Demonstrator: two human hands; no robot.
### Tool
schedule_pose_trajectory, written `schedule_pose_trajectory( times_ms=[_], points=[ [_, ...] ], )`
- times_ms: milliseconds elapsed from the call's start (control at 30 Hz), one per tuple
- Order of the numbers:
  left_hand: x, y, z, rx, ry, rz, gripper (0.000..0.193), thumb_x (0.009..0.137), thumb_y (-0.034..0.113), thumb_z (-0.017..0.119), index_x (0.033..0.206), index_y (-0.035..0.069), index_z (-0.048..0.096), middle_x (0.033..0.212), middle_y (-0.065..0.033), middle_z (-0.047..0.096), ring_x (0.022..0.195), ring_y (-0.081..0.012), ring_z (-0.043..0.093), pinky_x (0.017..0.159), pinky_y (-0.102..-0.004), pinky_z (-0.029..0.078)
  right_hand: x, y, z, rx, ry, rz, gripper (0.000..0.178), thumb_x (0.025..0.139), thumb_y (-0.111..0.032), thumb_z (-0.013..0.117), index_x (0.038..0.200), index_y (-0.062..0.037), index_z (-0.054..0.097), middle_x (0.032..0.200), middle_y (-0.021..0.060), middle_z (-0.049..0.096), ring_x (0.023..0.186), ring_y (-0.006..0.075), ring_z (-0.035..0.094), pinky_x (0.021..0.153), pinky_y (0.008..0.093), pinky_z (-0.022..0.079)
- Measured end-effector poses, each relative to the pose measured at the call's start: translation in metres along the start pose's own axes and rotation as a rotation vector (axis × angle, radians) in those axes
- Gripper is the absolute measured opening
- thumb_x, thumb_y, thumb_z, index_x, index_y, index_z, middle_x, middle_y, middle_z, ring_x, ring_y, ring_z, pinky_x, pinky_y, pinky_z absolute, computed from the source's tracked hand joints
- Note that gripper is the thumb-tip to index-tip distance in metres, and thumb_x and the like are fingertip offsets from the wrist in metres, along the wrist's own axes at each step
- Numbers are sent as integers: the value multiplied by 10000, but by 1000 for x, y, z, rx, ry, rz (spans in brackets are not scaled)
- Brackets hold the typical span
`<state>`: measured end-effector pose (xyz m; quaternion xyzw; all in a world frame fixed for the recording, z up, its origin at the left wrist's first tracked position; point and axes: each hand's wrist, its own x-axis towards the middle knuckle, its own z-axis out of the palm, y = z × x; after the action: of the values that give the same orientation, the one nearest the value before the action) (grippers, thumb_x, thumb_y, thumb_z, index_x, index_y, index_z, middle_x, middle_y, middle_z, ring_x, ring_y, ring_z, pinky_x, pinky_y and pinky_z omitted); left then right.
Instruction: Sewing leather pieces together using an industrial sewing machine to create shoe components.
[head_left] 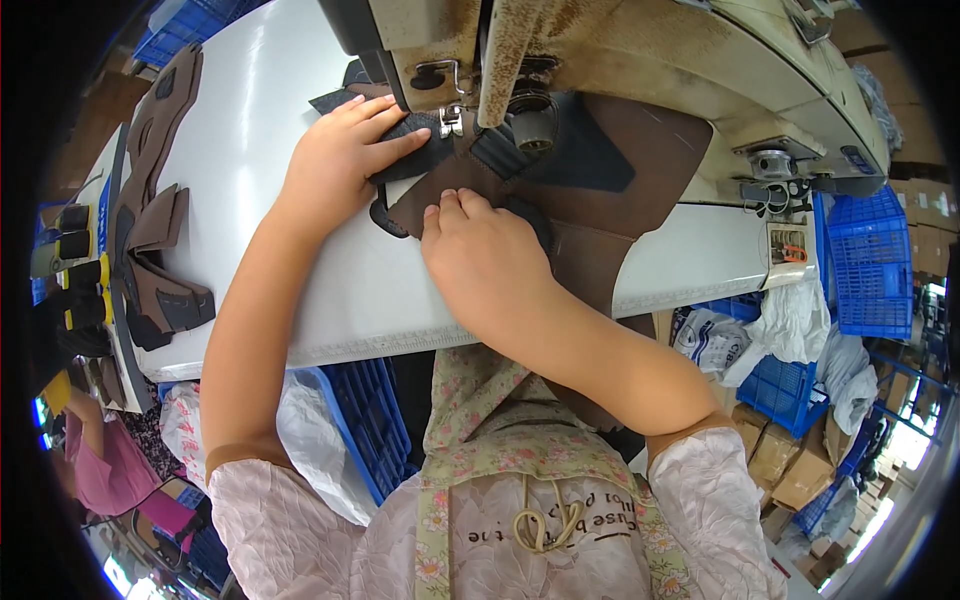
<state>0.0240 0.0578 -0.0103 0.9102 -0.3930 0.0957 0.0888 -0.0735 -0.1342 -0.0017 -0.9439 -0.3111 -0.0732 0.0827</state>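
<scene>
A brown sheet-material panel (625, 170) with black backing pieces lies under the sewing machine (640, 50), and part of it droops over the table's front edge. Beside the metal presser foot (452, 122), my left hand (345, 150) rests flat on a dark piece (425, 152), thumb and fingers spread. My right hand (485, 250) is nearer to me, its bent fingers close together and gripping the brown material just in front of the foot. The machine's head hides some of the work behind the foot.
More brown and black cut pieces (160, 250) lie along the left of the white table (400, 325). Thread spools (75, 245) stand farther left, near a person in pink (110, 455). Blue crates (870, 260), plastic bags and cardboard boxes (800, 465) fill the right side.
</scene>
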Motion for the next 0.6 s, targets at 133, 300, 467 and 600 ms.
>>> schedule_pose_trajectory(
  times_ms=[133,300,467,600],
  points=[
    [3,-6,1,7,13,10,635,585,-89,629,1159,175,703,1233,-59,625,1210,-258,541,1061,-417,430,6,-2,0,-19,-9,1,224,744,-124,648,891,32,714,974,191,680,968,292,629,673,317,537],
    [8,-10,3,-38,39,20,632,594,-108,609,1151,174,706,1206,-31,636,1168,-259,557,1051,-394,437,12,-3,-1,-24,26,28,218,756,-61,636,929,66,675,923,177,685,879,252,666,624,313,572],
    [12,-18,5,-75,71,48,635,600,-121,603,1153,173,706,1174,-24,647,1144,-257,566,1043,-384,441,17,-3,-2,40,-44,74,169,724,-126,661,825,-7,725,897,137,680,896,258,625,651,314,535],
    [12,-20,6,-88,53,11,639,591,-118,620,1148,181,710,1146,-17,654,1132,-253,570,1017,-372,455,19,-3,4,24,-12,70,158,721,-126,663,815,-15,726,893,129,683,900,261,626,651,312,535]
  ],
)
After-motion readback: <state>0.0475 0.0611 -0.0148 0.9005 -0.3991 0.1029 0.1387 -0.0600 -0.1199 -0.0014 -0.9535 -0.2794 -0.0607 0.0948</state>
